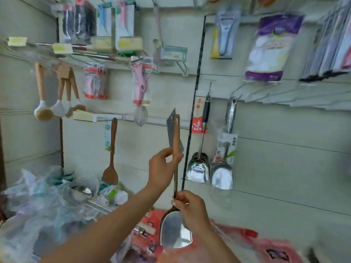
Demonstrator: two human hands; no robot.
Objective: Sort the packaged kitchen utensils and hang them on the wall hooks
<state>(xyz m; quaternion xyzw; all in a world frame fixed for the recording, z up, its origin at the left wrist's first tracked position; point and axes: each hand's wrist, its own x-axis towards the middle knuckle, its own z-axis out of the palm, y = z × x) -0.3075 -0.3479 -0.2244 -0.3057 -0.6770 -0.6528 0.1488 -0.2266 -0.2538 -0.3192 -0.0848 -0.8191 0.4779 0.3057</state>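
I hold a steel spatula with a wooden handle [176,137] upright in front of the wall. My left hand [163,169] grips the wooden handle near its lower end, where a grey card tag hangs behind it. My right hand [191,207] pinches the thin metal shaft just above the shiny blade [174,232]. The handle's top, with its hanging hole, stands just below a white rail [157,121] of the slat wall. Two steel spatulas [210,168] hang on hooks to the right. A wooden spatula [111,168] hangs to the left.
Brushes [51,109], peelers [141,80] and packaged items hang on hooks higher up. A heap of plastic-wrapped utensils [49,202] lies at lower left, red bags [247,247] at the bottom. A black vertical strip [193,103] divides the wall panels. Bare hooks [252,92] jut out at right.
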